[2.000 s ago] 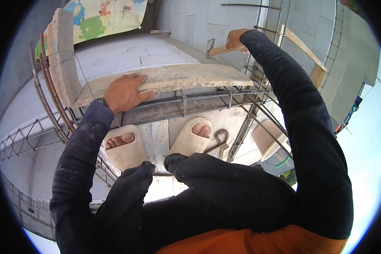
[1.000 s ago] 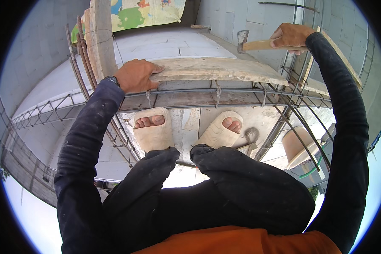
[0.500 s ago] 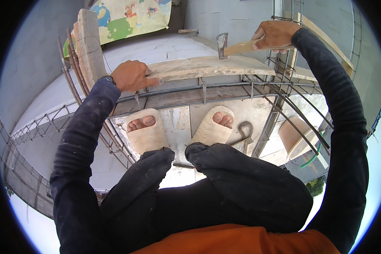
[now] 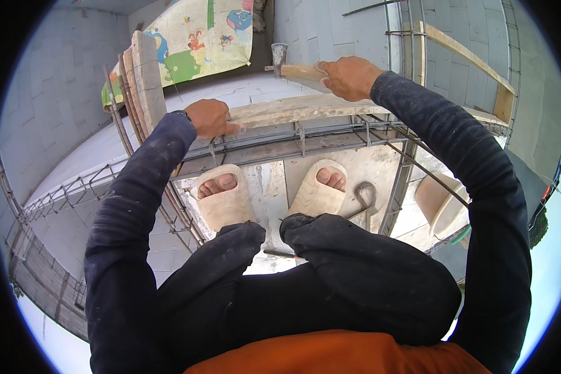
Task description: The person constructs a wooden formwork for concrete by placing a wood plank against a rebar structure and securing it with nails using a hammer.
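From afar I see the left hand point(image 4: 210, 118) clamped on the long, pale wooden plank point(image 4: 293, 111), extending toward three o'clock; the right hand point(image 4: 353, 79) grips the wooden-handled, grey metal hammer point(image 4: 298, 72), head toward ten o'clock.

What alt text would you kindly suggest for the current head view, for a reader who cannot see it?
A person's right hand grips a wood-handled hammer while the left hand rests on a pale plank. A steel reinforcing cage runs along the plank's near side, with two feet in pale sandals below it in the picture.
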